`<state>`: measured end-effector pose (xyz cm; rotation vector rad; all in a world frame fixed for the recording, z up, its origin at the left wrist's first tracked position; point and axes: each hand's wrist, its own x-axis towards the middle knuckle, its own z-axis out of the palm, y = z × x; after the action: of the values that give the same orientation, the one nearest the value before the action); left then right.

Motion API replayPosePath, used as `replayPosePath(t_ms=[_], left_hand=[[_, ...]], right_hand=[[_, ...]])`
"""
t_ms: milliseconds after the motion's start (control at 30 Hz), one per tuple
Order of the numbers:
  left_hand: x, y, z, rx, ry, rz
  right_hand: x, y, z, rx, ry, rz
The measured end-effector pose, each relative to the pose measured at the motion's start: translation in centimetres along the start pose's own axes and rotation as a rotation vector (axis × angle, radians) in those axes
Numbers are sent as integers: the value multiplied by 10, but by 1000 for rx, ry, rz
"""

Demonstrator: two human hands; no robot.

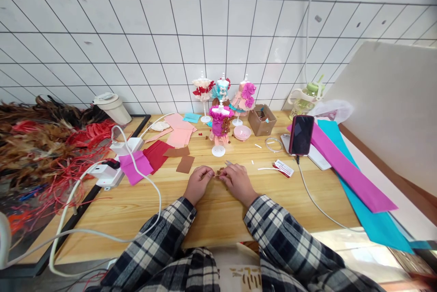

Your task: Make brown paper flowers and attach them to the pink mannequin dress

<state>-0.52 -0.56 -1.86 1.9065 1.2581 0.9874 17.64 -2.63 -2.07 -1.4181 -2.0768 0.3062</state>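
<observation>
My left hand (199, 184) and my right hand (238, 184) are close together above the wooden table, thumbs and fingers pinched. Between them they hold a small crumpled brown paper piece (219, 173), partly covered by the fingers. A grey pointed tip (228, 163) sticks out beyond my right hand; what it belongs to is hidden. Just past my hands stands a small dress form (221, 126) on a round white base, dressed in magenta and peach paper with brown bits at its right side. To the left lie brown paper rectangles (185, 164).
Three more dressed forms (204, 89) stand behind, near a pink bowl (242, 133) and a cardboard box (262, 120). Red paper (157, 155) and a magenta sheet (135, 168) lie left beside power strips (108, 174) with a looping white cable. A propped phone (301, 135) stands right.
</observation>
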Motion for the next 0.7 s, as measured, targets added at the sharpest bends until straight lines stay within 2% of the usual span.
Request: replayPosePath(t_ms=[200,400,567,700], left_hand=[[-1,1,5,86,-46,54],[-1,2,0,-62,-137,67],[-1,3,-2,-64,-85,61],[-1,3,0,-17,-103,92]], right_hand=[[-1,-3,-2,-43,29,0],[-1,-3,-3,-45,16,-92],[-1,0,-3,128,35,-57],[0,4,1,249,57,14]])
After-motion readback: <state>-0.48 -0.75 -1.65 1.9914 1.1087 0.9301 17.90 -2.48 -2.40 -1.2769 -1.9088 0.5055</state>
